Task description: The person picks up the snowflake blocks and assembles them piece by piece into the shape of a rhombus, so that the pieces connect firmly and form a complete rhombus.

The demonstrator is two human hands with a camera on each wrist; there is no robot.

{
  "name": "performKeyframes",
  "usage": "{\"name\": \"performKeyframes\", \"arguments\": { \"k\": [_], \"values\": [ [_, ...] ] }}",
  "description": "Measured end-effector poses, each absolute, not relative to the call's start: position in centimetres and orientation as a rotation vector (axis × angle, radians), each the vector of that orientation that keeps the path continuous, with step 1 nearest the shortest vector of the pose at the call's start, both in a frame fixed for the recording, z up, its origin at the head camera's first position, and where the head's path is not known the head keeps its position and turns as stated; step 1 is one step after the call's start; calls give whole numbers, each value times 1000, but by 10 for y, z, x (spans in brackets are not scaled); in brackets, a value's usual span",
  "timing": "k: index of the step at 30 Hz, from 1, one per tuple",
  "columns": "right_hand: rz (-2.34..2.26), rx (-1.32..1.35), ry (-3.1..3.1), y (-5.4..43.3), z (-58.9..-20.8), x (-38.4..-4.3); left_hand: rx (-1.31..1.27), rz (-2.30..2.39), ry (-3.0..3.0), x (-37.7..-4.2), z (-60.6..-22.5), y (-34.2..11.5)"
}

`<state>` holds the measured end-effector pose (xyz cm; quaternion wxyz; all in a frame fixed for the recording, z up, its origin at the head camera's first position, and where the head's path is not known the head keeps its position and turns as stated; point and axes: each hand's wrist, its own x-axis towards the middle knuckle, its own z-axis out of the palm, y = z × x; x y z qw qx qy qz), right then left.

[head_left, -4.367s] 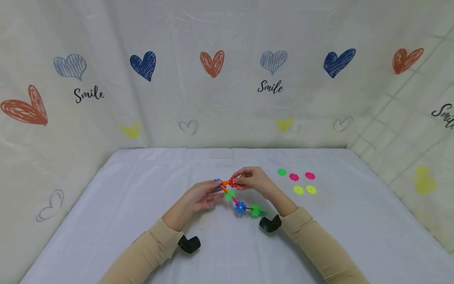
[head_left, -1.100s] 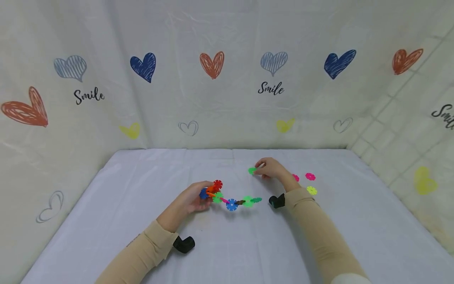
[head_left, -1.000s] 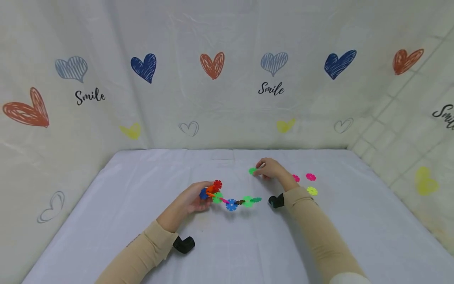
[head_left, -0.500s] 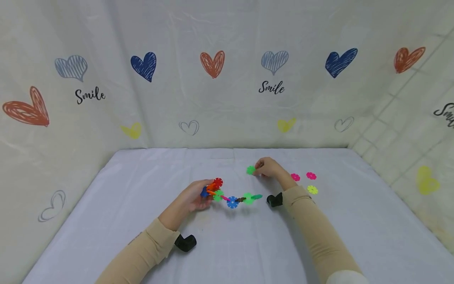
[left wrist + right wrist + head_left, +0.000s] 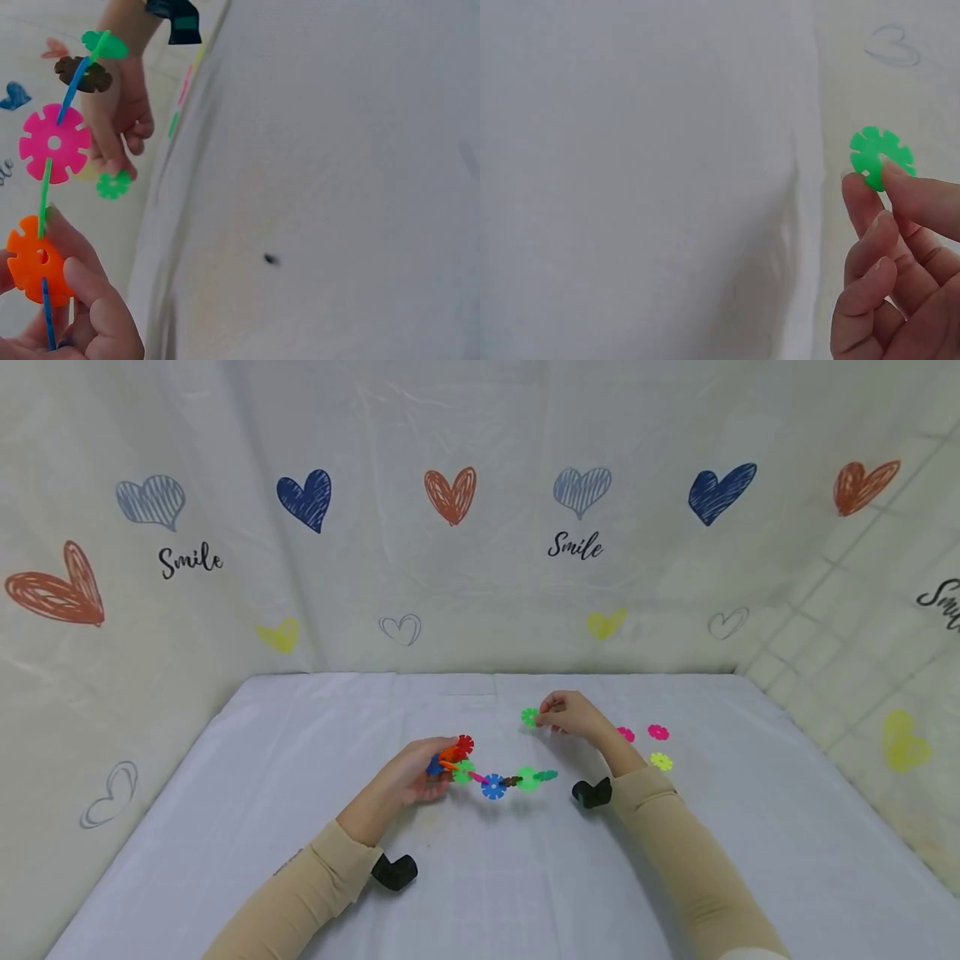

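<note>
My left hand [image 5: 412, 772] grips one end of a chain of slotted plastic snowflake discs; in the left wrist view thumb and fingers are around the orange disc [image 5: 30, 259]. From there the chain runs right through a pink disc [image 5: 64, 141], a blue disc [image 5: 493, 787] and a light green disc [image 5: 527, 779] to a teal disc [image 5: 549, 775]. A red disc [image 5: 465, 744] sticks up by the fingertips. Farther back, my right hand [image 5: 573, 714] pinches a loose green disc [image 5: 870, 154] between thumb and index finger, apart from the chain.
Two pink discs [image 5: 657, 732] and a yellow disc [image 5: 661, 761] lie on the white-covered table [image 5: 480, 877] beyond the right forearm, which overlaps one pink disc. A patterned cloth [image 5: 495, 585] hangs behind the table. Black camera mounts [image 5: 395, 872] sit at both wrists.
My right hand has left the red disc on the chain and picked up the green disc from the back right. Lately it has lifted and turned slightly; my left hand keeps its hold.
</note>
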<state>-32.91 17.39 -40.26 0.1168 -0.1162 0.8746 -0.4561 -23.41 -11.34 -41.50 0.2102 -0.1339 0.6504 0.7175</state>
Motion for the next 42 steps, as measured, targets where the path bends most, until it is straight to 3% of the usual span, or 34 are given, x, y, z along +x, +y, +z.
{"name": "performKeyframes", "arguments": {
  "k": [22,42],
  "values": [
    [-1460,-793,2648,153,-397,-264,-213,1983,1869,-231,-415,-107],
    [-1320,-979,2777,144,-393,-249,-159,1926,1897,-230,-412,-96]
  ]
}}
